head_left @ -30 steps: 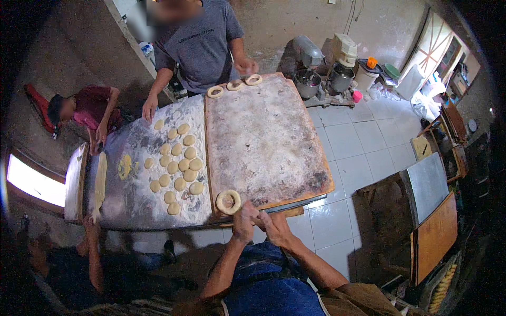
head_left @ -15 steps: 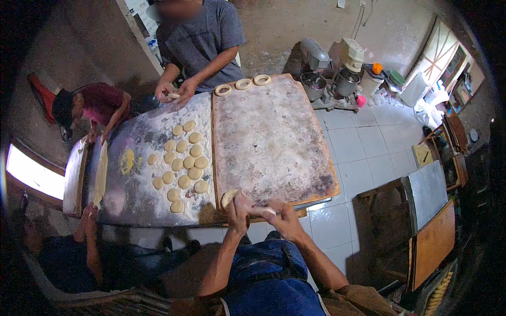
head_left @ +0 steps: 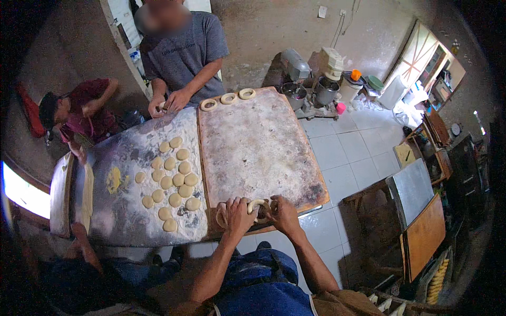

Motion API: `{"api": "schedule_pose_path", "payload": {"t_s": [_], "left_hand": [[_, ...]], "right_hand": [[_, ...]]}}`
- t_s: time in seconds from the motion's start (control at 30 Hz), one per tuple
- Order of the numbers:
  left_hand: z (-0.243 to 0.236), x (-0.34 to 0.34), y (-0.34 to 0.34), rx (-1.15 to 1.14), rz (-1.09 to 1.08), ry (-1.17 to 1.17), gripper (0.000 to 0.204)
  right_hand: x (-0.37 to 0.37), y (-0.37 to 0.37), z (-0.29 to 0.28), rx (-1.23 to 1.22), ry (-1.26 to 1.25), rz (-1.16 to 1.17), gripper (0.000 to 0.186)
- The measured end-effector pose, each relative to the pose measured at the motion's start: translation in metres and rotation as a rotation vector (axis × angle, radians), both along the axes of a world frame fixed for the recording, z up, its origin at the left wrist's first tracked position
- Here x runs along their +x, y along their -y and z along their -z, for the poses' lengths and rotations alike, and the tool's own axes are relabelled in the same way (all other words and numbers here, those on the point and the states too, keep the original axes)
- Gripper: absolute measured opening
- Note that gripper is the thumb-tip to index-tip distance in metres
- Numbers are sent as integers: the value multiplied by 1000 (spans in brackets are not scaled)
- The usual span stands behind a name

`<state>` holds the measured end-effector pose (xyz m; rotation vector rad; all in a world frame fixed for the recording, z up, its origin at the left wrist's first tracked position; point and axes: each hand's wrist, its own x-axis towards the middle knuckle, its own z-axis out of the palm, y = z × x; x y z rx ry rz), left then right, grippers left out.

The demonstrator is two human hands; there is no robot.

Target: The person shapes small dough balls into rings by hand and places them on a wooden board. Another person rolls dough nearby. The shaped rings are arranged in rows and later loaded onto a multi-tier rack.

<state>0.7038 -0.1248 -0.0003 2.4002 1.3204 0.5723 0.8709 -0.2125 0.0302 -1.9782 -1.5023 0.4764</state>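
Observation:
A pale dough ring [head_left: 257, 203] is between my two hands at the near edge of the floured board [head_left: 258, 142]. My left hand [head_left: 238, 217] grips its left side with curled fingers, and my right hand [head_left: 284, 215] pinches the right side. Just left of my left hand, partly covered by it, another dough ring [head_left: 221, 215] rests on the board's near left corner. Along the far edge lie three more rings, among them a middle ring [head_left: 229, 98]. Several round dough pieces [head_left: 175, 199] are spread over the floured table [head_left: 121, 221] to the left.
Across the table a person in a grey shirt [head_left: 182, 58] handles a small dough piece. Another person in dark red [head_left: 95, 113] bends over a long dough strip [head_left: 87, 195] at the left; a third person's arm [head_left: 84, 242] reaches toward it. Mixers [head_left: 295, 66] stand behind; trays [head_left: 411, 192] lean right.
Both my hands have lowered the ring onto the board and sit closer together around it. The person in dark red has raised one arm. My view has shifted a little.

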Motion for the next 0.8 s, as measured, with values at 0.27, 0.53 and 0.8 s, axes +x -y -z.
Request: {"api": "schedule_pose_path", "payload": {"t_s": [0.27, 0.53, 0.8], "left_hand": [[-7, -6, 8, -92, -56, 131, 25], [8, -109, -29, 7, -354, 73, 38], [-32, -167, -88, -209, -60, -289, 54]], "right_hand": [[-20, -15, 14, 105, 163, 62, 33], [-79, -18, -11, 139, -101, 165, 26], [-171, -39, -8, 103, -216, -142, 34]]}}
